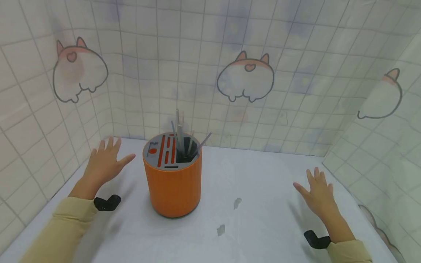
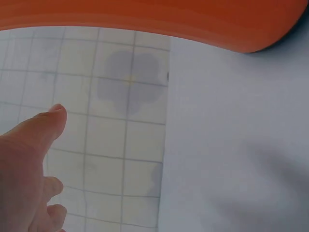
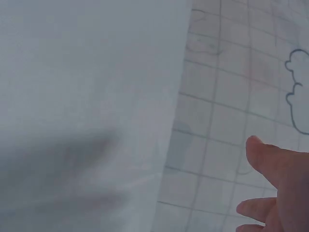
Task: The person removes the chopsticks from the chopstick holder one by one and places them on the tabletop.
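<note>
Head view, nearest first: pale yellow sleeves [image 1: 62, 228] lie at seven and five o'clock, a black fitting [image 1: 107, 203] at each wrist, with small grey patches [image 1: 220, 230] on the white table [image 1: 263, 190] between. The right hand [image 1: 318, 195] is toward four o'clock, fingers spread, holding nothing; the orange container [image 1: 175, 191] lies well apart from it, at its nine o'clock. That container stands upright left of the middle, its long axis vertical, with a slotted grey lid [image 1: 152, 159] and thin sticks [image 1: 180, 140] rising from a dark well, one leaning toward one o'clock. The left hand [image 1: 103, 164], likewise spread and without a hold, is clearly the nearer: the container is near its thumb, not touching, between three and four o'clock. Whether either palm touches the table I cannot tell. Farthest, gridded cloth [image 1: 197, 54] hangs at twelve.
</note>
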`<state>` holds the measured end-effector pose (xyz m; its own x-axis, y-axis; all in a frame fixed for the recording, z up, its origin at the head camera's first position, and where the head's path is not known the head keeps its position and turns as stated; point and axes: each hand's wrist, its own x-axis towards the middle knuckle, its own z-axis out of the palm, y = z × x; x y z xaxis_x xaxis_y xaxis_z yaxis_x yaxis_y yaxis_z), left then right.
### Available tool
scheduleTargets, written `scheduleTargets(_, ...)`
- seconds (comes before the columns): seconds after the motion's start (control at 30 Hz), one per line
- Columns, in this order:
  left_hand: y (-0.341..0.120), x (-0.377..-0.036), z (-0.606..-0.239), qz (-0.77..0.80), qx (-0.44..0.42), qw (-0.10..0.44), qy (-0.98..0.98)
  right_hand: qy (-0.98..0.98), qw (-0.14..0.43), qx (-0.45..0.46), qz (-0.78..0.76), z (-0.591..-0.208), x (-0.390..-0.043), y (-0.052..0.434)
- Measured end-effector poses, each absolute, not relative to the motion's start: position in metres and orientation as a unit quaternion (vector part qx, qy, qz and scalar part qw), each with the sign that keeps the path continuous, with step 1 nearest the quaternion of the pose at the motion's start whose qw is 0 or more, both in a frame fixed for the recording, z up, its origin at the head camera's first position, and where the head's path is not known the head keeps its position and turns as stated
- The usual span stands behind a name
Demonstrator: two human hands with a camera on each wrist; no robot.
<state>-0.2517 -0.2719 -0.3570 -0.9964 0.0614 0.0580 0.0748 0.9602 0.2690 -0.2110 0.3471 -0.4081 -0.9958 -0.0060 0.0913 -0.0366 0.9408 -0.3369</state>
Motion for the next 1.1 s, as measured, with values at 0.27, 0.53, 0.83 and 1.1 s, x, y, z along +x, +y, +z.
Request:
scheduleTargets(0.27, -0.267, -0.25, -0.351, -0.141, -0.043, 0.027, -0.989, -0.981, 0.038, 0.029, 0.19, -0.403, -0.212, 0.333)
scheduleTargets(0.53, -0.246, -0.237, -0.31, -0.156, -0.084, 0.063, -0.982, -0.969, 0.044, 0.067, 0.234, -0.371, -0.212, 0.301)
scheduleTargets(0.83, -0.214, -0.223, -0.277, -0.141, -0.105, 0.04, -0.984, -0.969, 0.027, 0.119, 0.216, -0.348, -0.215, 0.257)
scheduleTargets(1.1, -0.191, -0.218, -0.268, -0.14, -0.126, 0.021, -0.982, -0.961, 0.032, 0.154, 0.23, -0.333, -0.213, 0.225)
